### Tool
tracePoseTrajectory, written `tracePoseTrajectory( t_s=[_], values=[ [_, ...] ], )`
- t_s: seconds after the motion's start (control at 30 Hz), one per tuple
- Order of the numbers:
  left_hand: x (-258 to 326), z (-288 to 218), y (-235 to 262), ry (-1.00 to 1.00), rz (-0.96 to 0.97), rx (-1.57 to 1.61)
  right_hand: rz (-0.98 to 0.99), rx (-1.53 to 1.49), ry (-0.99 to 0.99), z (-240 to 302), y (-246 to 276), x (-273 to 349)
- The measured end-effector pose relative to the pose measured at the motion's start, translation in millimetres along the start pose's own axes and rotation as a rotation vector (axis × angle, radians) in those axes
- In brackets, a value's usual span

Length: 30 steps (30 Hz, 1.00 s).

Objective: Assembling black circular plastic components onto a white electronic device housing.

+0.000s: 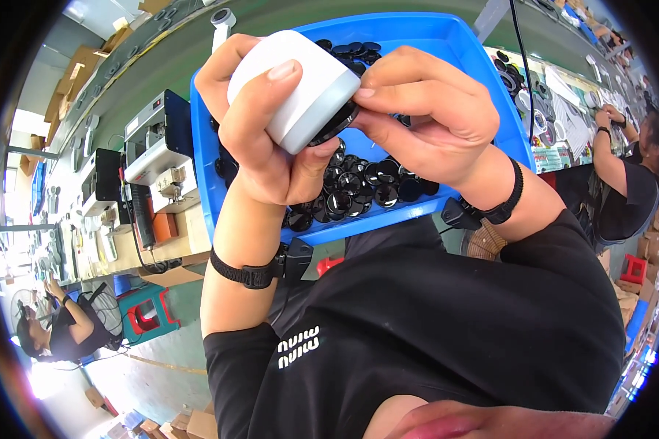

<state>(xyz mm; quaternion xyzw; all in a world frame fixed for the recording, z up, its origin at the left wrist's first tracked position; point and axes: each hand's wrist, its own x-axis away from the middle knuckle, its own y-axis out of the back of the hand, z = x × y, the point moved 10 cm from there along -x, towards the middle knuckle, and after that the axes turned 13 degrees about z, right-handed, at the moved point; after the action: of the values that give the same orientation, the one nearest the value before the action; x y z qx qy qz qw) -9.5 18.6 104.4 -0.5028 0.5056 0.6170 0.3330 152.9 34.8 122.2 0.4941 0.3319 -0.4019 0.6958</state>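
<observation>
My left hand (260, 132) is wrapped round a white cylindrical housing (282, 77) with a light grey band at its lower end. The housing is tilted, its grey end toward my right hand. At that end sits a glossy black round cap (334, 123). My right hand (436, 117) pinches the cap's edge between thumb and forefinger; whether the cap is seated or loose I cannot tell. Below both hands, many similar black round parts (351, 183) lie heaped in a blue plastic tray (436, 33).
White and black bench machines (154, 139) stand to the left, near an orange block (165, 225). Loose grey and white parts (545, 110) cover the bench on the right. Co-workers sit at the far left (69, 325) and far right (622, 175). A green stool (148, 314) stands on the floor.
</observation>
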Motion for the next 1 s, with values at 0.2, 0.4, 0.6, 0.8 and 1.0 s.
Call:
tracePoseTrajectory(
  t_s=[0.2,0.4,0.6,0.8,1.0],
  values=[
    [3,3,-3,0.021,-0.046,0.029,-0.003,0.008,0.017,0,3,-1],
    [1,0,-5,0.042,-0.021,0.079,0.012,0.035,0.040,1,4,-2],
    [-9,-1,-16,0.118,0.289,-0.099,-0.087,-0.150,-0.110,-23,1,5],
    [8,23,-25,0.408,0.188,0.210,0.200,-0.552,-0.268,-57,-33,12],
    [55,70,-58,1.011,0.061,0.773,0.125,-0.785,-0.758,-114,-46,42]
  ],
)
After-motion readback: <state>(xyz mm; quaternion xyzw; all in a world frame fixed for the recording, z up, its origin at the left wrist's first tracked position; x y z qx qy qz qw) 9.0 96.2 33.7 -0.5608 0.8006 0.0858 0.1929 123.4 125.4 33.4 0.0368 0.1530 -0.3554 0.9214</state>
